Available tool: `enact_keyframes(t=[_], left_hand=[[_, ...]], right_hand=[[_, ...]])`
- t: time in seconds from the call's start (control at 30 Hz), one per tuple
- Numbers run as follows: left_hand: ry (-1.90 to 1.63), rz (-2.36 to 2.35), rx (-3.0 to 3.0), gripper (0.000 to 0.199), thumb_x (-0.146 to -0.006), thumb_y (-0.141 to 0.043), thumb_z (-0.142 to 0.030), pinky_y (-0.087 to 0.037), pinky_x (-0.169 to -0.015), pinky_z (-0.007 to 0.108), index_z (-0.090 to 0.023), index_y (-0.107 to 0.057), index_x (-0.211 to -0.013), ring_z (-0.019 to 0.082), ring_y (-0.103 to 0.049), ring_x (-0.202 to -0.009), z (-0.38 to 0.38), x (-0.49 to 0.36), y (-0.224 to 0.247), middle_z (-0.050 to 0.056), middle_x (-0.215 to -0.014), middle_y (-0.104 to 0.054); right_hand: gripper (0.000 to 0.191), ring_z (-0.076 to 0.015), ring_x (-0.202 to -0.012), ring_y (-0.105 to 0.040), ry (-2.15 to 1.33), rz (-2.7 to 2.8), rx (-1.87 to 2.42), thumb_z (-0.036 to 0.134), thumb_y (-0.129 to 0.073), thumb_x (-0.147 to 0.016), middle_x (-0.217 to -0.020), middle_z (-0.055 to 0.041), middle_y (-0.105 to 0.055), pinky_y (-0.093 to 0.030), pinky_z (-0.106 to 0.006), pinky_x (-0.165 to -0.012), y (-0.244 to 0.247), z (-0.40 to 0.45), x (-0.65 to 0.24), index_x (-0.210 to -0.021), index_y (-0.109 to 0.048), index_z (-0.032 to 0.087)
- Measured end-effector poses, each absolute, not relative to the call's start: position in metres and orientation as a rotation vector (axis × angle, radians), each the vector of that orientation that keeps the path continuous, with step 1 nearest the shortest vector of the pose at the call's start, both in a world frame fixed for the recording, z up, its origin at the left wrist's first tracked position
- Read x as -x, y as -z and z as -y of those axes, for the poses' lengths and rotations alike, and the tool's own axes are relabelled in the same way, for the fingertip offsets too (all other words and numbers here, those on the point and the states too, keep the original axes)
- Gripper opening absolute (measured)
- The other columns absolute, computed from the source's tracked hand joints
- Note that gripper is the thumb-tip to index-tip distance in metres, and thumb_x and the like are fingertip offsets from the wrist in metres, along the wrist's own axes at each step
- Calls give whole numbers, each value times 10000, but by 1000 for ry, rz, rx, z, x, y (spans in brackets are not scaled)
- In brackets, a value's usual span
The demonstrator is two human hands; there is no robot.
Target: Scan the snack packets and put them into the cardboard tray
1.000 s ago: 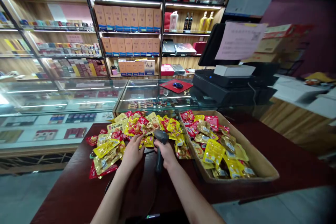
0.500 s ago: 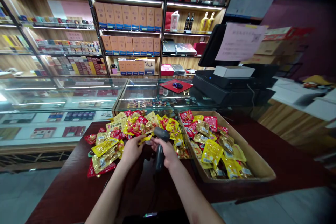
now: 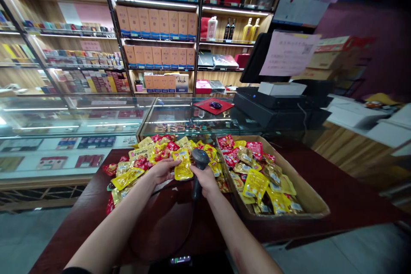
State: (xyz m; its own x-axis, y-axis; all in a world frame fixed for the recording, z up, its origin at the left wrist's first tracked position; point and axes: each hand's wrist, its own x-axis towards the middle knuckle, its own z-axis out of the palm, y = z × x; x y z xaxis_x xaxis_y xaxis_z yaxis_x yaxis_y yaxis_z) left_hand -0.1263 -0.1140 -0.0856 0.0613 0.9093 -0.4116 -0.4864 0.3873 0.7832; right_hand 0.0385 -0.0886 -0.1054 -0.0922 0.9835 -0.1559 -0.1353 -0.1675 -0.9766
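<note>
My left hand [image 3: 163,170] pinches a yellow snack packet [image 3: 183,166] by its left edge, its flat face turned up toward me. Closed around the handle of a black corded barcode scanner [image 3: 199,159] is my right hand [image 3: 205,178]; its thumb lies close to the packet's right edge, and whether it touches is unclear. Behind and left of both hands spreads a loose pile of red, yellow and gold snack packets [image 3: 128,177]. To the right, a shallow cardboard box [image 3: 308,192] holds many similar packets.
Everything lies on a dark red wooden table [image 3: 154,231]. Beyond it stands a glass display counter [image 3: 167,113] with a mouse [image 3: 215,105] on a red pad. A monitor [image 3: 257,58] with paper taped on it is at the right. The scanner's cable [image 3: 192,227] hangs toward me.
The yellow packet has turned from nearly edge-on to face up, showing its flat side. My left hand has rotated with it. The scanner has moved slightly right and up in my right hand.
</note>
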Motion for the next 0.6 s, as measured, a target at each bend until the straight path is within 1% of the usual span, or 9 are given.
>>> enact_keyframes(t=[0.07,0.17,0.23,0.3,0.37,0.43,0.5,0.6], left_hand=[[-1186,-1045,-528,365,-639,-814,-162,-575,-727,310,-142,-611,-942,210,-705,-805,115,117,86,97,-912,-717],[-1254,-1122,-583,460,-542,-868,-176,-562,-714,306,-161,-583,-903,196,-700,-735,117,111,87,54,-825,-712],[-1233,-1206,-703,498,-493,-886,-207,-552,-696,303,-168,-583,-887,186,-689,-706,119,115,87,27,-796,-706],[-1153,-1318,-895,494,-470,-888,-238,-538,-703,286,-172,-617,-878,178,-679,-721,120,123,85,4,-792,-703],[-1041,-1405,-1056,471,-465,-884,-257,-525,-731,274,-172,-666,-874,179,-674,-756,119,131,81,-5,-788,-705],[-971,-1401,-1093,448,-482,-878,-280,-522,-750,277,-161,-697,-874,193,-674,-781,117,136,76,13,-791,-714],[-992,-1365,-1003,419,-518,-870,-307,-528,-710,271,-141,-702,-865,194,-675,-762,113,135,73,45,-805,-723],[-1140,-1292,-766,343,-595,-845,-297,-529,-608,230,-132,-679,-845,158,-669,-690,105,126,73,70,-825,-720]], right_hand=[[277,-197,-746,-652,-1453,1050,1171,319,-766,-557,-737,-23,-711,-502,-307,-741,108,91,-38,-769,-689,159],[293,-189,-701,-648,-1534,980,1125,324,-777,-537,-715,-16,-703,-512,-298,-679,110,91,-37,-761,-677,165],[302,-178,-650,-635,-1556,950,1100,333,-790,-525,-678,-11,-688,-509,-294,-643,109,86,-40,-741,-664,163],[312,-167,-627,-626,-1526,940,1082,338,-801,-518,-657,-4,-679,-504,-290,-643,106,78,-44,-732,-658,163],[318,-165,-645,-630,-1507,962,1060,340,-807,-520,-665,0,-681,-501,-288,-665,102,71,-47,-741,-661,164],[307,-168,-662,-634,-1511,1006,1064,333,-805,-522,-673,-2,-683,-498,-287,-672,99,67,-49,-733,-666,159],[285,-167,-636,-627,-1520,1017,1100,315,-796,-522,-655,-1,-675,-494,-284,-638,98,69,-47,-718,-665,154],[280,-160,-586,-610,-1545,957,1123,288,-784,-515,-624,4,-657,-494,-276,-576,98,77,-41,-725,-654,156]])
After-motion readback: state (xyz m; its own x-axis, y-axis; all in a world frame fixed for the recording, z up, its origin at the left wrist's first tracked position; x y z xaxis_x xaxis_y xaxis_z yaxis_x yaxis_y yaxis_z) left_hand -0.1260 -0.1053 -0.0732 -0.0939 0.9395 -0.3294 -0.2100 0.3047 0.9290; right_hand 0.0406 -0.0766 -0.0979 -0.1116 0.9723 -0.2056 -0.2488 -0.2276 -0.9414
